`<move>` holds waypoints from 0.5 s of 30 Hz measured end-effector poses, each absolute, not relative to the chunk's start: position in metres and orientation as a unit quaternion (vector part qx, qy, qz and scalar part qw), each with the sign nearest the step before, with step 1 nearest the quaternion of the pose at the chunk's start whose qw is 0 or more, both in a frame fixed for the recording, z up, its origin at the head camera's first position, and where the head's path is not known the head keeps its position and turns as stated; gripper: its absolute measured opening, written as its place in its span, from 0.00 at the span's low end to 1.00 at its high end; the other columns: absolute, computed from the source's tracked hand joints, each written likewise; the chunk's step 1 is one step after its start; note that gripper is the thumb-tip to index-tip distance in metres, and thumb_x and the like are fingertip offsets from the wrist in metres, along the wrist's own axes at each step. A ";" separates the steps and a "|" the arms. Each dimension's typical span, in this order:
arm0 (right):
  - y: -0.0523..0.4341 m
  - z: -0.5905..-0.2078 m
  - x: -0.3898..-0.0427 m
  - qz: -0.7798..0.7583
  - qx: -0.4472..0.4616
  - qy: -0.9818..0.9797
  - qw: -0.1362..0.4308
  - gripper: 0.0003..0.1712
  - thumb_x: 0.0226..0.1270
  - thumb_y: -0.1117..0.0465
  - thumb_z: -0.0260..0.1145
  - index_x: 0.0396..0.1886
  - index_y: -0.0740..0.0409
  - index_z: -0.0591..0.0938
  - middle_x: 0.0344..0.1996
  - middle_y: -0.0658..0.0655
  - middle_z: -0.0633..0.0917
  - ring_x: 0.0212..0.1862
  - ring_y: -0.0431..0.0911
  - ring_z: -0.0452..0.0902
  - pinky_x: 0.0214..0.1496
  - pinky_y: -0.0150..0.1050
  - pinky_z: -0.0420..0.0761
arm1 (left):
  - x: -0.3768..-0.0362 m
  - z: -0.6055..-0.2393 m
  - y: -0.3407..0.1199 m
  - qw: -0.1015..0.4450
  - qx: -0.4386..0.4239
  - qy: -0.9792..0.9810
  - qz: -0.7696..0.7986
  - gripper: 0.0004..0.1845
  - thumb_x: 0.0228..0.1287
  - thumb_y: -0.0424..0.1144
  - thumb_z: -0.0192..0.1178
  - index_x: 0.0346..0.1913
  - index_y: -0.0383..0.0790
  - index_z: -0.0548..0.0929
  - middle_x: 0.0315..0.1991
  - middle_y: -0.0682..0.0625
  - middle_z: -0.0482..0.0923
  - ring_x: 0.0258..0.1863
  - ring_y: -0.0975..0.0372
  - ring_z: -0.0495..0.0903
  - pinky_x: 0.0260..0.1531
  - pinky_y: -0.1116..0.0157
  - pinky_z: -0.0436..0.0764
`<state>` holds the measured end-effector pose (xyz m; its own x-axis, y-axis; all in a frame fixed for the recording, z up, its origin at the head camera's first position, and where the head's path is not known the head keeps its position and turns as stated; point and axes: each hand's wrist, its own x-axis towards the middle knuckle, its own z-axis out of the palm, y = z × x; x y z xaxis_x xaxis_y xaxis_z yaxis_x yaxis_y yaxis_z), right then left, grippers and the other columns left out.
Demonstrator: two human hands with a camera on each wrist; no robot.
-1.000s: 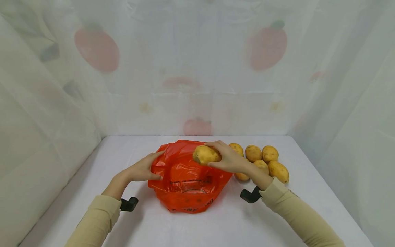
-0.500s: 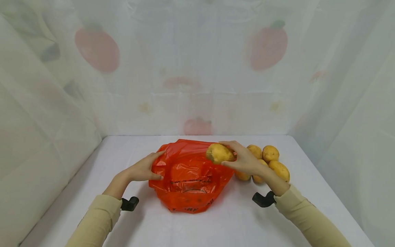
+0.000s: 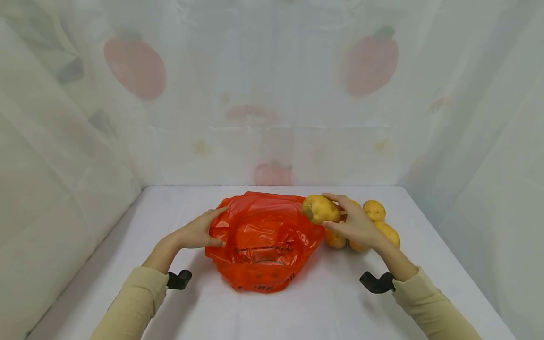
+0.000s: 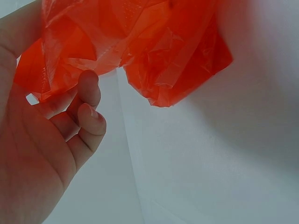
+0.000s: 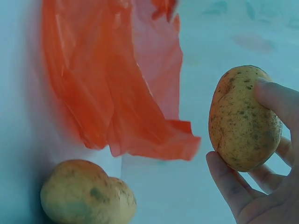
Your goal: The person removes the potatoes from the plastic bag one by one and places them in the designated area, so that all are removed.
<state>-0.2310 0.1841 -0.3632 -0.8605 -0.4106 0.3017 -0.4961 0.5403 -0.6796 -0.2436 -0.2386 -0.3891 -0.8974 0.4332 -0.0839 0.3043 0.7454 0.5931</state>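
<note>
Orange plastic makes up the bag (image 3: 263, 241), which lies crumpled on the white counter (image 3: 297, 311) in front of the person. The left hand (image 3: 195, 232) rests at the bag's left edge, and the left wrist view shows its fingers (image 4: 88, 91) curled into a fold of the plastic, gripping it. The right hand (image 3: 354, 224) holds a potato (image 3: 320, 208) raised above the counter, just at the bag's upper right corner. In the right wrist view the thumb and fingers (image 5: 275, 100) curl round that potato (image 5: 244, 119) from both sides, and the bag's loose edge (image 5: 154, 140) hangs a little to the left of it without touching. Behind and beneath the right hand a cluster of other potatoes (image 3: 382, 226) sits on the counter, close together, just right of the bag; the hand hides some of them. Both sleeves (image 3: 131, 302) are beige. A pale curtain (image 3: 272, 94) printed with faint red fruit shapes surrounds the counter on three sides.
</note>
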 end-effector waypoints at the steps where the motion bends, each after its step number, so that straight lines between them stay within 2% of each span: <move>1: 0.186 -0.364 -0.231 0.406 0.256 -0.875 0.056 0.38 0.56 0.54 0.69 0.66 0.48 0.65 0.59 0.56 0.70 0.50 0.52 0.74 0.46 0.43 0.78 | -0.243 -0.389 -0.239 0.109 0.199 0.928 0.297 0.50 0.46 0.46 0.70 0.71 0.45 0.54 0.61 0.42 0.62 0.56 0.51 0.66 0.50 0.51 0.75; 7: 0.204 -0.367 -0.226 0.449 0.200 -0.870 0.038 0.39 0.57 0.52 0.68 0.67 0.41 0.62 0.63 0.55 0.65 0.53 0.53 0.71 0.51 0.46 0.76 | -0.244 -0.391 -0.240 0.103 0.203 0.928 0.296 0.50 0.46 0.46 0.70 0.71 0.45 0.54 0.61 0.43 0.62 0.56 0.52 0.66 0.50 0.52 0.75; 10: 0.214 -0.368 -0.223 0.458 0.179 -0.870 0.041 0.39 0.57 0.51 0.67 0.67 0.40 0.61 0.64 0.55 0.65 0.54 0.51 0.70 0.52 0.42 0.74 | -0.244 -0.391 -0.240 0.101 0.205 0.927 0.298 0.50 0.46 0.46 0.70 0.71 0.45 0.54 0.60 0.44 0.62 0.56 0.52 0.67 0.50 0.52 0.75; 13: 0.224 -0.369 -0.221 0.452 0.173 -0.873 0.059 0.40 0.57 0.51 0.67 0.68 0.42 0.61 0.63 0.57 0.66 0.53 0.53 0.72 0.49 0.36 0.76 | -0.243 -0.391 -0.241 0.101 0.204 0.926 0.301 0.50 0.46 0.46 0.70 0.71 0.45 0.54 0.60 0.43 0.62 0.56 0.52 0.67 0.50 0.51 0.75; 15: 0.230 -0.371 -0.221 0.444 0.167 -0.878 0.068 0.40 0.58 0.52 0.67 0.69 0.43 0.60 0.62 0.59 0.65 0.53 0.55 0.72 0.47 0.36 0.76 | -0.242 -0.391 -0.241 0.101 0.204 0.926 0.301 0.50 0.46 0.45 0.70 0.71 0.45 0.53 0.60 0.43 0.62 0.56 0.52 0.67 0.51 0.51 0.75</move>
